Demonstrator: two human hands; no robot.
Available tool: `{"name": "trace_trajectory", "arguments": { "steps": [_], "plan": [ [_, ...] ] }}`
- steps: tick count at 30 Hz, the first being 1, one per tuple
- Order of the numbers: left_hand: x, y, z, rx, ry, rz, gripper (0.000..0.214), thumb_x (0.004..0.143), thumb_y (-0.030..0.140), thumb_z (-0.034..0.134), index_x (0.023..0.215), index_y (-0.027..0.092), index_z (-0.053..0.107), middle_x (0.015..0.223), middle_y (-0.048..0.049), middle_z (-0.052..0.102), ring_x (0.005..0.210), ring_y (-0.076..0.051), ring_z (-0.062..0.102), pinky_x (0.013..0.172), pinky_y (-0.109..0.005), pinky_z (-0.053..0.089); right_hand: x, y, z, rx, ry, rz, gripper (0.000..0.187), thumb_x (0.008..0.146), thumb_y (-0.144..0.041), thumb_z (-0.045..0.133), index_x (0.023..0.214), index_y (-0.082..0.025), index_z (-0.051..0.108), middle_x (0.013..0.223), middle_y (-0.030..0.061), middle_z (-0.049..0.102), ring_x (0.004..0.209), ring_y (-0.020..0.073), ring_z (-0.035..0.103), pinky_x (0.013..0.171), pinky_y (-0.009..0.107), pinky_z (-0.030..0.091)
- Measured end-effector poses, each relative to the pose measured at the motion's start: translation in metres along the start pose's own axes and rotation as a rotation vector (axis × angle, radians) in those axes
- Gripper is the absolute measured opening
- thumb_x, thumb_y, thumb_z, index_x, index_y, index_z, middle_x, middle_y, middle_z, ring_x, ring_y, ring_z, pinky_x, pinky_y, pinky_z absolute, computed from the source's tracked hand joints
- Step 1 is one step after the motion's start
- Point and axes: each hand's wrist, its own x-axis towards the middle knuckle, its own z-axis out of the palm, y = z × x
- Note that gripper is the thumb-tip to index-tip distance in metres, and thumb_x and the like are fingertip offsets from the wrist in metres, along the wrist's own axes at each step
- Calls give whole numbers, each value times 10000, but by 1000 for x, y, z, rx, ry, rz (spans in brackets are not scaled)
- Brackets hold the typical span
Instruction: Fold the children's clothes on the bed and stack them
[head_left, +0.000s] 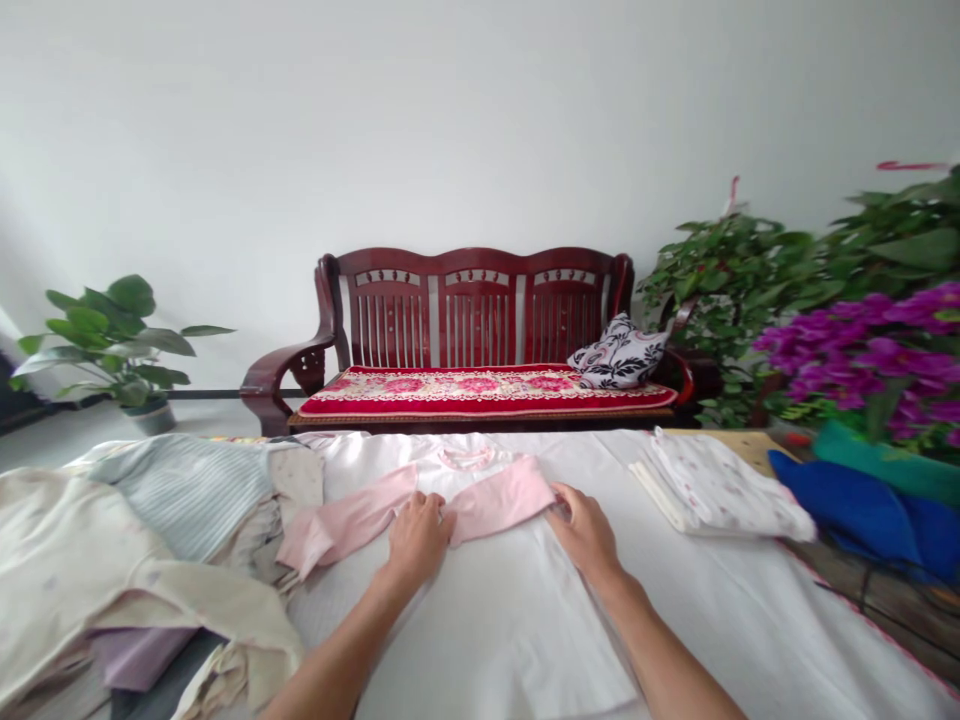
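- Head view is showing a white garment [480, 610] lying flat on the tabletop [757, 610], spreading out under and just below both sets of fingers.
- Its two pink sleeves are lying crossed over the chest: one sleeve [341, 522] is running out to the left of the left fingers, the other sleeve [504, 500] is stretching between the two hands.
- Left hand [416, 540] is pressing down flat where the sleeves are meeting, its fingers [427, 508] lying extended on the pink cloth and gripping nothing.
- Right hand [586, 530] is resting on the far end of the second sleeve, its fingers [564, 497] bending onto the pink edge; I cannot tell whether they are pinching it.
- A loose pile of clothes [150, 530] is sitting well left of the left fingers.
- A folded flowered stack [720, 485] is lying right of the right fingers, with blue cloth [862, 515] beyond it.
- Past the fingertips, a dark red wooden bench [472, 310] is standing against the wall, carrying a patterned cushion [619, 352].
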Motion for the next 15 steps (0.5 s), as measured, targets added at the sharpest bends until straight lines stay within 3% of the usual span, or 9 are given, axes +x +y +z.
{"name": "trace_trajectory", "arguments": {
  "steps": [3, 5, 8, 12, 15],
  "plan": [
    [12, 9, 3, -26, 18, 11, 239, 902, 294, 496, 1017, 182, 673, 1068, -113, 675, 1009, -266, 631, 815, -332, 429, 0, -5, 0, -129, 3, -71, 445, 854, -314, 572, 1278, -182, 610, 1131, 86, 709, 1032, 271, 606, 916, 378, 444],
    [21, 5, 2, -199, 64, -32, 181, 889, 278, 491, 890, 183, 645, 889, -71, 686, 873, -225, 642, 736, -293, 415, -1, -6, 2, -177, 3, -102, 465, 865, -318, 576, 1308, -180, 587, 1117, 90, 710, 1014, 267, 605, 898, 379, 446],
    [37, -16, -5, -434, 163, -147, 141, 871, 276, 486, 806, 191, 577, 696, -13, 630, 705, -182, 614, 628, -255, 380, -1, -6, 5, -199, 1, -132, 521, 855, -266, 586, 1365, -172, 540, 1152, 102, 702, 1048, 274, 602, 922, 402, 458],
    [51, -49, -12, -477, 192, -212, 109, 845, 253, 482, 809, 181, 556, 628, 8, 587, 612, -162, 573, 550, -235, 347, -2, -7, 8, -166, -31, -260, 562, 857, -152, 511, 1419, -153, 506, 1390, 129, 591, 1271, 281, 520, 1062, 447, 428],
    [53, -59, -11, -485, 166, -231, 81, 817, 237, 512, 811, 175, 564, 596, 22, 565, 558, -148, 543, 520, -228, 326, -4, -10, 10, -144, -76, -370, 617, 825, -47, 423, 1421, -168, 526, 1489, 102, 513, 1389, 236, 432, 1149, 426, 370]
  ]
}}
